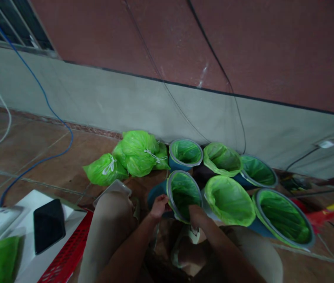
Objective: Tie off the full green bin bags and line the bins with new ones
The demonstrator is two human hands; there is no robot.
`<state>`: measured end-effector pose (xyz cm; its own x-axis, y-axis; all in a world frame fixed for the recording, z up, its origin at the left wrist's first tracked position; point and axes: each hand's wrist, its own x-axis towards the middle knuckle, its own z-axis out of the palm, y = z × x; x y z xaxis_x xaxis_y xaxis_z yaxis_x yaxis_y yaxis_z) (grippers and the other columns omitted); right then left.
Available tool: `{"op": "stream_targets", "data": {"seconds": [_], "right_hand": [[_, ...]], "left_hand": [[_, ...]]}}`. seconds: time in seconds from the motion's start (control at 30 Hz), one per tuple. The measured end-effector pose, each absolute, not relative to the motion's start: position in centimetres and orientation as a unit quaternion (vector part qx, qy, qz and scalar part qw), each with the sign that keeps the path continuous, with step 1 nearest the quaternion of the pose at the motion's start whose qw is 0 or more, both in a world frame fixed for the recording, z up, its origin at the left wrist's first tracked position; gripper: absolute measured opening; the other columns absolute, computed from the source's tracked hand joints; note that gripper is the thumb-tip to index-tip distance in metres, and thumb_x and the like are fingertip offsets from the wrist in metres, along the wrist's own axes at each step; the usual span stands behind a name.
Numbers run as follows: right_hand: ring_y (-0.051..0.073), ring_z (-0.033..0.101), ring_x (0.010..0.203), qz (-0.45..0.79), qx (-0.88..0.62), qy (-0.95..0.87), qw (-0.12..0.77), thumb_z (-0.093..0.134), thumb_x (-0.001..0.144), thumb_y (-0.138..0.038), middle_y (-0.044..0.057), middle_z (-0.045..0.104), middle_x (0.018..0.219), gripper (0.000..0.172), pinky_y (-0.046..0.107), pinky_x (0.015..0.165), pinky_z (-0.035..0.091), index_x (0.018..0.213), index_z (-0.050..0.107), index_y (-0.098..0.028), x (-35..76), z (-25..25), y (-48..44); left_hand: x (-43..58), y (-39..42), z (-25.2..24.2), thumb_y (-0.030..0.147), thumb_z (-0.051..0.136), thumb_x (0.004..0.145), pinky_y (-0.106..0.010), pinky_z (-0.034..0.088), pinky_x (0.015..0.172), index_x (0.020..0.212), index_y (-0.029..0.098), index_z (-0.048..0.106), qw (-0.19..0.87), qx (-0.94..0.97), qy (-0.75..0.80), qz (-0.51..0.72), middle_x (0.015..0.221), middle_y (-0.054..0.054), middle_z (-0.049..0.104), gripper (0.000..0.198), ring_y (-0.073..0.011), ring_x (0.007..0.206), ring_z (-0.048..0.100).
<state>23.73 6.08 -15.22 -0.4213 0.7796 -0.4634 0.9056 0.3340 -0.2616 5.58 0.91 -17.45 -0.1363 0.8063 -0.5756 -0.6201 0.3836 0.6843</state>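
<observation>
Between my knees a blue trash bin [153,192] with a grey rim tilts toward me, lined with a green trash bag [183,190]. My left hand [159,206] is closed at the left side of the rim, fingertips pinching the bag's edge. Across the opening, my right hand [197,217] grips the bag at the near right rim; its fingers are partly hidden and dark. Just to the right stands another bin with a light green bag [228,200] folded over its top.
More lined bins, including a blue one [285,216], stand right and behind along the wall. Tied green bags [139,153] lie at the back left. A phone [49,226] rests on a white box [27,251] beside a red basket [69,251]. A blue cable [46,98] crosses the floor.
</observation>
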Motion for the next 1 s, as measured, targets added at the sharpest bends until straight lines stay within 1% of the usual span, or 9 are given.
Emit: {"op": "stream_targets", "data": {"seconds": [0.07, 0.13, 0.2, 0.3, 0.43, 0.57, 0.67, 0.8, 1.0], "right_hand": [[0.025, 0.067, 0.097, -0.246, 0.534, 0.799, 0.123, 0.061, 0.067, -0.004, 0.013, 0.072, 0.097, 0.036, 0.031, 0.087, 0.048, 0.1, 0.07, -0.015, 23.1, -14.6, 6.7], [0.022, 0.063, 0.105, -0.278, 0.544, 0.789, 0.065, 0.052, 0.078, -0.01, 0.011, 0.07, 0.107, 0.037, 0.03, 0.093, 0.044, 0.113, 0.066, -0.015, 21.8, -13.8, 7.4], [0.02, 0.063, 0.103, -0.351, 0.539, 0.766, -0.022, 0.043, 0.089, -0.022, 0.01, 0.069, 0.108, 0.032, 0.029, 0.091, 0.045, 0.111, 0.065, -0.015, 20.4, -13.2, 7.9], [0.019, 0.063, 0.087, -0.424, 0.515, 0.74, -0.08, 0.044, 0.09, -0.033, 0.008, 0.07, 0.092, 0.029, 0.027, 0.078, 0.047, 0.097, 0.065, -0.014, 18.8, -13.1, 7.9], [0.015, 0.059, 0.071, -0.414, 0.509, 0.752, -0.062, 0.052, 0.084, -0.028, 0.004, 0.066, 0.076, 0.016, 0.024, 0.069, 0.043, 0.083, 0.062, -0.015, 18.7, -13.7, 7.5], [0.014, 0.057, 0.069, -0.467, 0.475, 0.744, -0.05, 0.055, 0.081, -0.025, 0.002, 0.065, 0.076, 0.011, 0.023, 0.067, 0.043, 0.081, 0.061, -0.015, 19.1, -13.9, 7.0], [0.015, 0.059, 0.076, -0.507, 0.435, 0.743, -0.04, 0.057, 0.078, -0.021, 0.003, 0.067, 0.082, 0.01, 0.023, 0.071, 0.044, 0.085, 0.062, -0.016, 19.2, -13.6, 6.5], [0.015, 0.059, 0.079, -0.49, 0.421, 0.763, -0.017, 0.06, 0.076, -0.02, 0.003, 0.068, 0.086, 0.011, 0.024, 0.073, 0.043, 0.085, 0.065, -0.016, 19.2, -13.1, 6.3], [0.014, 0.06, 0.078, -0.473, 0.401, 0.784, -0.018, 0.057, 0.08, -0.022, 0.002, 0.069, 0.087, 0.015, 0.023, 0.072, 0.042, 0.09, 0.065, -0.016, 18.9, -13.0, 6.2]], "left_hand": [[6.0, 0.7, -17.4, 0.045, 0.076, 0.06, -0.027, 0.048, 0.059, 0.066, 0.018, 0.052, 0.657, 0.109, 0.517, 0.538, 0.053, 0.004, 0.055, 0.036, -0.0101, 0.049, 0.054], [6.7, 0.3, -17.4, 0.046, 0.075, 0.061, -0.028, 0.047, 0.059, 0.065, 0.018, 0.053, 0.671, 0.127, 0.519, 0.514, 0.053, 0.003, 0.056, 0.036, -0.0104, 0.048, 0.054], [7.5, -0.1, -17.4, 0.046, 0.073, 0.063, -0.028, 0.046, 0.058, 0.065, 0.017, 0.056, 0.683, 0.152, 0.521, 0.489, 0.055, 0.001, 0.058, 0.034, -0.0113, 0.049, 0.054], [8.3, -0.3, -17.2, 0.041, 0.071, 0.067, -0.027, 0.043, 0.054, 0.065, 0.016, 0.06, 0.69, 0.184, 0.535, 0.451, 0.055, -0.001, 0.059, 0.027, -0.0124, 0.048, 0.053], [7.1, 0.3, -16.9, 0.032, 0.067, 0.07, -0.025, 0.039, 0.052, 0.063, 0.016, 0.058, 0.644, 0.157, 0.607, 0.439, 0.052, 0.0, 0.056, 0.02, -0.012, 0.047, 0.051], [5.2, 1.4, -16.7, 0.043, 0.058, 0.077, -0.024, 0.043, 0.057, 0.079, 0.017, 0.057, 0.597, 0.114, 0.629, 0.485, 0.065, 0.0, 0.06, 0.026, -0.0117, 0.057, 0.056], [4.8, 1.7, -16.6, 0.051, 0.065, 0.07, -0.025, 0.045, 0.059, 0.081, 0.016, 0.059, 0.609, 0.096, 0.582, 0.531, 0.068, 0.0, 0.062, 0.037, -0.0124, 0.061, 0.059], [5.0, 1.5, -16.3, 0.045, 0.079, 0.056, -0.023, 0.045, 0.058, 0.072, 0.016, 0.058, 0.634, 0.079, 0.53, 0.558, 0.061, 0.002, 0.058, 0.039, -0.0102, 0.057, 0.056], [5.0, 1.6, -16.2, 0.037, 0.076, 0.061, -0.024, 0.047, 0.059, 0.066, 0.017, 0.054, 0.611, 0.01, 0.559, 0.561, 0.056, 0.004, 0.055, 0.031, -0.0088, 0.053, 0.053]]}}
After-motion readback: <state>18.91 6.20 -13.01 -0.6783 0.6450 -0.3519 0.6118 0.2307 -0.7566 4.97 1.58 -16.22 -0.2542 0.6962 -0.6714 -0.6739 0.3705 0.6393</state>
